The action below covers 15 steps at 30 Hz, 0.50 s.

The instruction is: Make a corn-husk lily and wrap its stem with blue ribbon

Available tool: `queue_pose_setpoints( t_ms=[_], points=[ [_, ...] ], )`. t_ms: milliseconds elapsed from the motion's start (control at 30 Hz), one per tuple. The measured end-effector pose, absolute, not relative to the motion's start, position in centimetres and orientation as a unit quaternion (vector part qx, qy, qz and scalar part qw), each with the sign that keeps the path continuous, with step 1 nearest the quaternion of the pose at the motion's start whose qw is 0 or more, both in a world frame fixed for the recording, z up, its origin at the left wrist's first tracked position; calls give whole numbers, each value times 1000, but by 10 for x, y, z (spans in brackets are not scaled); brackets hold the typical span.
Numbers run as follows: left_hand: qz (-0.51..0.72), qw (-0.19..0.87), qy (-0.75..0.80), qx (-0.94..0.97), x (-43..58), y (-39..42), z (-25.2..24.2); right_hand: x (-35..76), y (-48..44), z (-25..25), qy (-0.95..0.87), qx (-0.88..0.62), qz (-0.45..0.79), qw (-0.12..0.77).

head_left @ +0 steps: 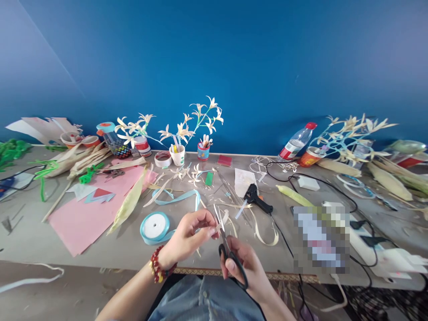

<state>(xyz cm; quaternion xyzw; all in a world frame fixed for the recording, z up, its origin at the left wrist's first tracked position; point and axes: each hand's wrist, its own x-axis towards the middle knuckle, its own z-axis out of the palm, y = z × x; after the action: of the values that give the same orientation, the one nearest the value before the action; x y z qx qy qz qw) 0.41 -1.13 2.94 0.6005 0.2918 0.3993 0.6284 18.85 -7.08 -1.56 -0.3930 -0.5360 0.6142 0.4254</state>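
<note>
My left hand [195,232], with a red beaded bracelet at the wrist, pinches a small pale strip [224,217] that looks like corn husk. Black-handled scissors [223,238] are in my right hand [245,265], fingers through the loops and blades pointing up and away from me. The blades are parted, and the pale strip is right beside them; whether it lies between them I cannot tell. Left of my left hand lies a spool of light blue ribbon [154,226], its loose end running behind the hand. A black glue gun [257,198] rests beyond my right hand.
Pink paper [80,227] and a corn husk [129,203] cover the left side. Husk flowers stand in a white cup [177,156] by the wall. A pixelated patch [321,238], a power strip [368,254] and black cables lie to the right. A plastic bottle [297,142] leans at the back.
</note>
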Motion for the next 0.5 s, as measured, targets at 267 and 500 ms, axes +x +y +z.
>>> queue_pose_setpoints(
  t_ms=[267,500],
  points=[
    [382,646,274,601,0,-6,27,189,-73,-21,-532,-383,613,441],
    [477,736,254,407,11,-12,20,189,-72,-17,-530,-399,596,453]
  ],
)
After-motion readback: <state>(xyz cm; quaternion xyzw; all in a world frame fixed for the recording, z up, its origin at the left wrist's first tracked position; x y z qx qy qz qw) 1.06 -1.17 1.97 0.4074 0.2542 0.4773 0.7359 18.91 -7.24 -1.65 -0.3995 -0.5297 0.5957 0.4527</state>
